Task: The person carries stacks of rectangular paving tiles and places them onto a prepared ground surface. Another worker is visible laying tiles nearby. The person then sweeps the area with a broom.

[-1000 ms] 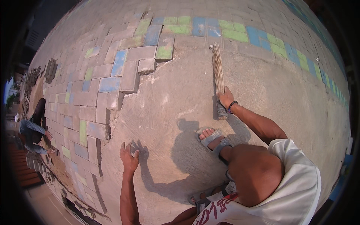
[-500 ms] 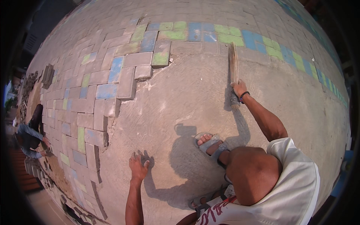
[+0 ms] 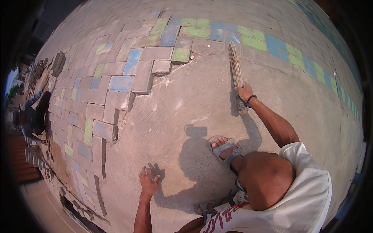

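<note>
A short stick broom (image 3: 234, 64), its thin bristles bundled to a dark handle, lies in the grip of my right hand (image 3: 244, 93), which wears a dark beaded bracelet. Its bristle tips point away from me, close to the blue and green pavers. My left hand (image 3: 149, 181) is over the bare sandy ground (image 3: 163, 128) with fingers apart and nothing in it. To its upper left runs the stepped edge of the grey paving blocks (image 3: 142, 82), some painted blue or green.
At the far left another person (image 3: 33, 116) crouches beside the paving. Stacked blocks (image 3: 58, 64) stand at the upper left, and more loose blocks (image 3: 35, 155) lie below that person. My sandalled foot (image 3: 226, 149) rests on the sandy ground.
The broom's bristle tips have swung to the left. My left hand has shifted slightly right and down in the picture. The paving appears shifted to the right, and the other person has changed posture.
</note>
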`<state>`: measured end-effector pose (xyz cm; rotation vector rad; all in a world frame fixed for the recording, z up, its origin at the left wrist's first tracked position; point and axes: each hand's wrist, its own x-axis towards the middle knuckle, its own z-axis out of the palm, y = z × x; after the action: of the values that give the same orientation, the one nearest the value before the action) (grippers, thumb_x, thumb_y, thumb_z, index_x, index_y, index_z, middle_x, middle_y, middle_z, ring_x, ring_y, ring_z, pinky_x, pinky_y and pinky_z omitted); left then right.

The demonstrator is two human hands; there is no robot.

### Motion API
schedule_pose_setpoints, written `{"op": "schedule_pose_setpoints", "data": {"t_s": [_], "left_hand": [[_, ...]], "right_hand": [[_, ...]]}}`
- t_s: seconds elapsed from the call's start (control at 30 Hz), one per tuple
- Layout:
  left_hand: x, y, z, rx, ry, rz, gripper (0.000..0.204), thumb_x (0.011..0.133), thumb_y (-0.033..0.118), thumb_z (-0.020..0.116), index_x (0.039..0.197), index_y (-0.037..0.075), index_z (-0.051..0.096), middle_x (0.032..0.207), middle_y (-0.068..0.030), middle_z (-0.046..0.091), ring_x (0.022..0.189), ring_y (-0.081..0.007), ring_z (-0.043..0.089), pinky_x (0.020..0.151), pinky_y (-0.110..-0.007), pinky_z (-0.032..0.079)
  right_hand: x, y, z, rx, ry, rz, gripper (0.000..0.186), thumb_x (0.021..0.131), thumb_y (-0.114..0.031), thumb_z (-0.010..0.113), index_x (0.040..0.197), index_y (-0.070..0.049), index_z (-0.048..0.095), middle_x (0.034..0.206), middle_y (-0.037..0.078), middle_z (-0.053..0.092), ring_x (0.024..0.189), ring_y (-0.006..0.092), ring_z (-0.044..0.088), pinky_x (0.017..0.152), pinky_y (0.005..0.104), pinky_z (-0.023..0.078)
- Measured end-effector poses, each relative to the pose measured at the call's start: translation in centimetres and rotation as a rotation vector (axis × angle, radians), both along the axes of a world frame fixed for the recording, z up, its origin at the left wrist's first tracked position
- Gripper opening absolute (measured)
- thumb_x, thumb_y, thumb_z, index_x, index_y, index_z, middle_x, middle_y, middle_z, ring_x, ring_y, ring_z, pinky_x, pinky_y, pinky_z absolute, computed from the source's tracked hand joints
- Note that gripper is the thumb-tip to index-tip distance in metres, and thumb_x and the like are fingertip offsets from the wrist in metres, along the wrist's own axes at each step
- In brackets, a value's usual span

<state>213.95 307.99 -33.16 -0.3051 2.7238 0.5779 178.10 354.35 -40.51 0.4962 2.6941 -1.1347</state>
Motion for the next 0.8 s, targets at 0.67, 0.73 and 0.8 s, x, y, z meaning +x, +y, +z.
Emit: {"op": "schedule_pose_setpoints", "data": {"t_s": [0.67,0.73,0.8], "left_hand": [[1.5,1.3,-2.7,0.078,0.002,0.008,0.052,0.075,0.026,0.066,0.117,-0.001,0.050,0.127,-0.0336,0.034,0.113,-0.0476,0.037,0.094,-0.051,0.032],[1.7,0.9,-2.0,0.041,-0.027,0.030,0.053,0.075,0.025,0.066,0.117,-0.001,0.049,0.127,-0.0334,0.034,0.113,-0.0474,0.037,0.094,-0.051,0.032],[1.0,1.1,-1.2,0.021,-0.046,0.058,0.053,0.075,0.025,0.066,0.117,-0.002,0.049,0.128,-0.0333,0.034,0.113,-0.0473,0.037,0.095,-0.051,0.031]], "right_hand": [[0.3,-6.3,7.1,-0.406,-0.349,0.206,0.034,0.077,-0.015,0.057,0.099,0.009,0.046,0.076,0.013,0.055,0.065,0.0254,0.059,0.057,0.0359,0.048],[0.6,-6.8,11.6,-0.503,-0.412,0.200,0.033,0.077,-0.014,0.056,0.100,0.009,0.046,0.074,0.012,0.053,0.063,0.0281,0.059,0.056,0.0367,0.048],[0.4,-5.9,12.8,-0.509,-0.383,0.169,0.033,0.077,-0.013,0.055,0.100,0.009,0.046,0.074,0.013,0.054,0.061,0.0296,0.060,0.056,0.0375,0.048]]}}
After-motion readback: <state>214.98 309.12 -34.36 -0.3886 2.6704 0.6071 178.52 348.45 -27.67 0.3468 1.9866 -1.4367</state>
